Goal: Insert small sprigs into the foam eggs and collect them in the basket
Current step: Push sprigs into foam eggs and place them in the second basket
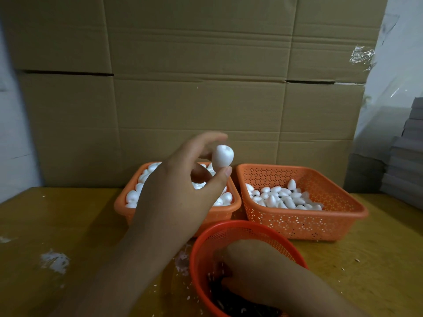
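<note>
Egg (222, 159) of white foam sat pinched in the left hand's (176, 193) fingers, above the left orange basket (123, 207) of eggs. Right hand (258, 268) reached into the round red basket (229, 229) of dark sprigs (231, 307); its fingers' state could not be told.

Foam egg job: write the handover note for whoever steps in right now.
Left hand pinches one white foam egg, no sprig in it, above the full orange rectangular basket of eggs.
Right hand is down in the round red mesh basket of dark sprigs; grip not visible.
The right orange perforated basket holds a partial layer of eggs.
Left: sprig this egg, drop it in, repeat.
</note>
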Demonstrator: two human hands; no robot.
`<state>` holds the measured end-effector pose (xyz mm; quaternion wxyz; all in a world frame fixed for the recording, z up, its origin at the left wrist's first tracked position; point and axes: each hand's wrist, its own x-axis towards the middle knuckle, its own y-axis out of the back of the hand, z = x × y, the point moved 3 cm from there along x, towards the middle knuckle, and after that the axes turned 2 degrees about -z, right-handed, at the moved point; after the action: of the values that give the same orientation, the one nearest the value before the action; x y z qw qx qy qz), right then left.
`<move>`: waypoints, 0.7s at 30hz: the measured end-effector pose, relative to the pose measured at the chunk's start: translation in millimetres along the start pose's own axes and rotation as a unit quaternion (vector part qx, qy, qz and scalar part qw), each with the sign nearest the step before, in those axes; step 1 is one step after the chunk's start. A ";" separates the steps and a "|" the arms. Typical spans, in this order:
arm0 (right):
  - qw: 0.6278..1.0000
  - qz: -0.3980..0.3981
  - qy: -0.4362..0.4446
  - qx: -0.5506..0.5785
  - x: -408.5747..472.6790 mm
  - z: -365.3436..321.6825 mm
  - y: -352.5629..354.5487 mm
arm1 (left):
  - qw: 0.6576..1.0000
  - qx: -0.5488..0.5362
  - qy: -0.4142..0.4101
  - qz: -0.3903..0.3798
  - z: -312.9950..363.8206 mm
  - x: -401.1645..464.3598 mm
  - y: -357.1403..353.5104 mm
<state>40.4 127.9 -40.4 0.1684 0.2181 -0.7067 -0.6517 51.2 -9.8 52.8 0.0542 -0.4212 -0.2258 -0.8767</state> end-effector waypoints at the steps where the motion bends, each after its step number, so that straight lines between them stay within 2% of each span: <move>1: 1.000 0.003 0.000 0.005 0.0 0.3 1.4 | 1.000 -0.003 0.008 0.002 -1.1 -0.2 0.1; 7: 0.998 0.044 0.002 0.048 -3.5 4.0 14.5 | 0.999 0.013 0.032 -0.024 -5.8 0.7 -0.7; 15: 0.996 0.023 0.009 0.080 -3.4 3.5 16.7 | 0.997 0.030 0.044 -0.055 -5.9 -0.9 -5.2; 21: 0.984 0.109 -0.001 0.141 -3.4 10.8 26.4 | 0.995 0.054 0.052 -0.071 -6.3 -1.1 -6.1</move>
<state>35.3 140.3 -15.0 0.2050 0.1603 -0.8114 -0.5234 45.7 -7.2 46.4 0.0266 -0.3541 -0.2989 -0.8858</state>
